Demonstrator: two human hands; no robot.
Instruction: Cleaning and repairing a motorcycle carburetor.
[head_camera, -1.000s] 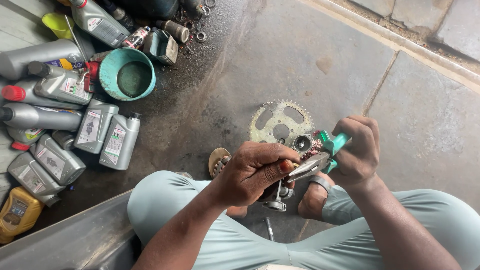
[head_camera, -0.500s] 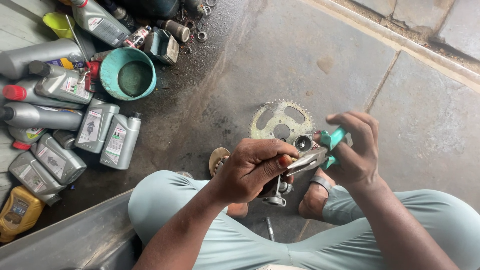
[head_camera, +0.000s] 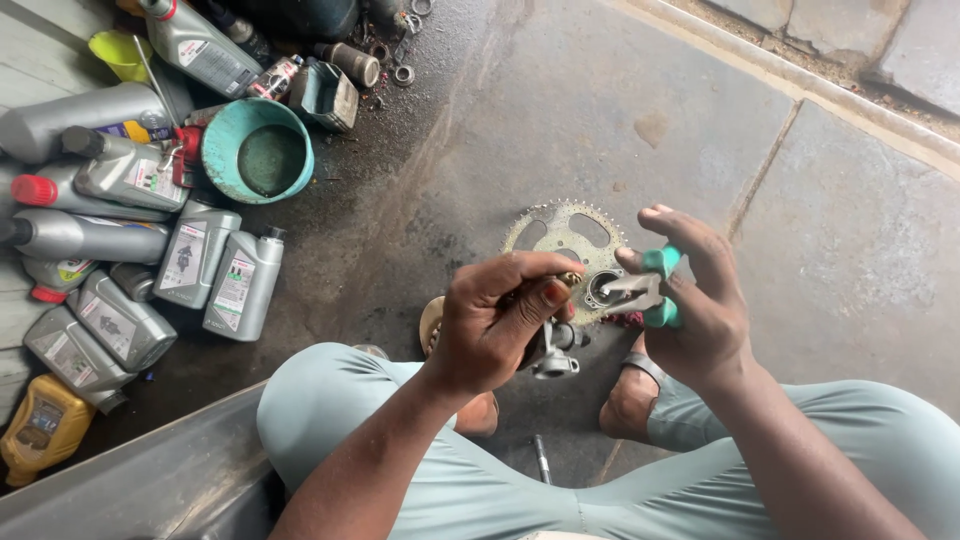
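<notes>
Concrete floor (head_camera: 620, 110) spreads under me, grey and stained dark with oil toward the left, with a seam running diagonally at the right and a raised kerb along the top right edge. I crouch over it in pale green trousers, sandalled feet planted below my hands.

My left hand (head_camera: 500, 320) has its fingers closed around a small metal part (head_camera: 553, 352), whose grey end sticks out below my palm. My right hand (head_camera: 695, 300) grips green-handled pliers (head_camera: 650, 290), fingers wrapped round the handles, the steel nose pointing left at the part and touching it or very nearly. Both hands hover just above a toothed sprocket (head_camera: 560, 235) lying flat on the floor.

To the left, well apart from my hands, grey oil bottles (head_camera: 215, 270) lie and stand in a cluster, some with red caps, beside a teal bowl (head_camera: 258, 150) holding dark residue. A yellow bottle (head_camera: 42, 425) sits at the lower left corner. Small rings and bits of hardware are scattered near the top edge.
</notes>
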